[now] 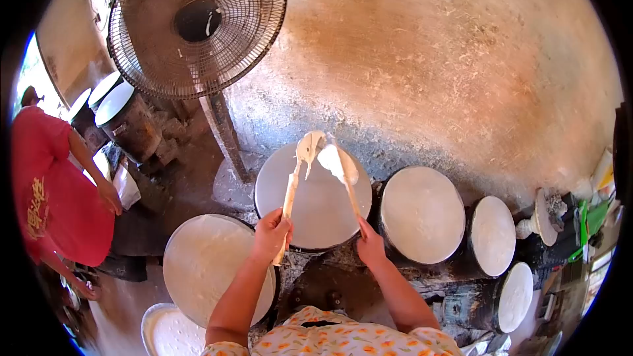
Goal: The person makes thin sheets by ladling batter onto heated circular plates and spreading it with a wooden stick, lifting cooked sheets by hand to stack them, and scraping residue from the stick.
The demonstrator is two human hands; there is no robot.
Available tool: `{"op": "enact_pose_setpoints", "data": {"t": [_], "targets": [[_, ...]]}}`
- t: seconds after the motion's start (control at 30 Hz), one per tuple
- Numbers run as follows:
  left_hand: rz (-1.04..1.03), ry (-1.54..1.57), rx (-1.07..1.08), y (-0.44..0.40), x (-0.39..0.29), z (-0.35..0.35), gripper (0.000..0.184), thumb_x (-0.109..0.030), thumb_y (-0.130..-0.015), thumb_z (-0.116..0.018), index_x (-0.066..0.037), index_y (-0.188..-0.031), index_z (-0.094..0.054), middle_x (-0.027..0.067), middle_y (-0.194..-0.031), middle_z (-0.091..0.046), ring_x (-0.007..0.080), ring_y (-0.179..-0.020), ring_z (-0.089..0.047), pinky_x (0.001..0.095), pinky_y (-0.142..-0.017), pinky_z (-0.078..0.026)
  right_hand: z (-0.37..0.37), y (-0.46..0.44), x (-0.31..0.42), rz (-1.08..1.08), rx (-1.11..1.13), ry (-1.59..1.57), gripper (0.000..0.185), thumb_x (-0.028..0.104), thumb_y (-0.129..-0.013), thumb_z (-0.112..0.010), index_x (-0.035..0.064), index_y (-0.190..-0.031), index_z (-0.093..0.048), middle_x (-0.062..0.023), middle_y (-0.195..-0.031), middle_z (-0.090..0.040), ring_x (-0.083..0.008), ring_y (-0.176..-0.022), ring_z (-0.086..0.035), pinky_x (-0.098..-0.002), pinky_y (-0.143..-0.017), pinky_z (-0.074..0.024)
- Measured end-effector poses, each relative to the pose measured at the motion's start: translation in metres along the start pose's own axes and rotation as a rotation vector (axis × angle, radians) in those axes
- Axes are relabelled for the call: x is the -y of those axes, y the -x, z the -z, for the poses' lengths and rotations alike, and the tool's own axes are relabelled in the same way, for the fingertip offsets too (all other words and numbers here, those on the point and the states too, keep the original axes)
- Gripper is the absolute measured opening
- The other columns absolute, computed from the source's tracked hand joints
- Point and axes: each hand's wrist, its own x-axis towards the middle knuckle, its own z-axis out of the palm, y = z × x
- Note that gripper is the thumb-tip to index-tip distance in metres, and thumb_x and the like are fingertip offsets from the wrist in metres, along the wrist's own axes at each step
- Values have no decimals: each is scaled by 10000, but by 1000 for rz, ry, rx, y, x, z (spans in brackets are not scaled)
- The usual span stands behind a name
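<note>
My left hand (272, 234) is closed around the light wooden handle of a paddle (290, 198), whose raised tip is coated in pale, dripping batter. In my right hand (370, 245) is the handle of a second batter-coated utensil (337, 163), with a thick white lump on its end. The two coated ends come close together above a round grey-white plate (310, 214) on a dark drum; whether they touch is hard to tell. To the left of that plate, beneath my left forearm, lies a larger round surface covered in cream batter (204, 264).
More pale round-topped drums (422, 215) line the right side. A large fan (198, 26) stands at the upper left before a stained wall (428, 59). A person in a red shirt (66, 198) is at the far left. A basin of white batter (173, 331) sits at the lower left.
</note>
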Motion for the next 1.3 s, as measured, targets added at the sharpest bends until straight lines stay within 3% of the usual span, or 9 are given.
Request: {"op": "enact_pose_setpoints", "data": {"t": [0.1, 0.2, 0.33, 0.63, 0.77, 0.93, 1.03, 1.23, 1.3], "targets": [[8, 14, 14, 1, 5, 10, 82, -85, -895, -499, -27, -855, -540, 29, -639, -517, 76, -460, -471, 226, -394, -387, 3, 34, -29, 27, -139, 119, 634, -39, -806, -498, 179, -1391, -382, -216, -1171, -581, -356, -1084, -569, -353, -846, -474], [93, 848, 267, 0, 6, 31, 254, -135, -915, -498, 6, -1119, -552, 64, -745, -502, 91, -485, -433, 209, -396, -364, -12, 29, -29, 213, -99, 34, 631, -45, -791, -466, 145, -1387, -381, -227, -1188, -568, -362, -1114, -546, -364, -893, -459], [17, 632, 55, 22, -22, 17, 262, -130, -928, -447, 22, -1116, -548, 53, -739, -488, 98, -481, -419, 227, -406, -360, -39, -22, 3, 51, 50, 49, 612, -49, -766, -429, 89, -1363, -404, -241, -1199, -556, -367, -1144, -518, -379, -948, -430], [82, 388, -110, 35, 1, 36, 174, -126, -919, -420, -29, -790, -483, 32, -612, -461, 100, -446, -415, 245, -402, -347, -64, -11, 24, 260, 202, 116, 566, -84, -758, -426, 85, -1293, -504, -204, -1241, -547, -295, -1179, -521, -332, -981, -404], [82, 379, -120, 36, 9, 48, 166, -117, -910, -422, -22, -793, -491, 35, -615, -466, 103, -441, -411, 253, -394, -341, -37, 13, 2, 231, 134, 122, 600, -54, -757, -482, 246, -1274, -536, -185, -1147, -599, -332, -995, -613, -354, -827, -500], [96, 511, -113, 40, 15, 57, 227, -136, -899, -448, 36, -1024, -527, 23, -672, -465, 82, -457, -405, 211, -374, -328, -27, -41, -12, -9, -168, 10, 531, -39, -787, -477, 136, -1287, -519, -205, -1200, -571, -294, -1100, -577, -337, -905, -462], [89, 1152, 148, 45, 19, 67, 338, -149, -884, -480, 73, -1140, -491, -5, -677, -421, 36, -484, -379, 174, -359, -312, -42, -49, 10, 110, 184, -43, 551, -53, -773, -440, 93, -1301, -500, -221, -1256, -532, -292, -1203, -501, -313, -998, -388], [-35, 709, -93, 57, -4, 47, 302, -157, -905, -464, 45, -1124, -514, 20, -700, -451, 65, -465, -384, 191, -366, -329, -25, 5, 22, 270, 348, 162, 621, -72, -742, -436, 163, -1313, -503, -151, -1247, -564, -239, -1146, -558, -282, -945, -437], [19, 603, -145, 56, -1, 40, 269, -155, -912, -456, 24, -1099, -529, 33, -707, -465, 79, -460, -392, 212, -370, -337, -2, 13, 25, 96, 466, 106, 596, -50, -759, -464, 237, -1276, -535, -141, -1216, -569, -320, -1074, -575, -351, -917, -463]]}}
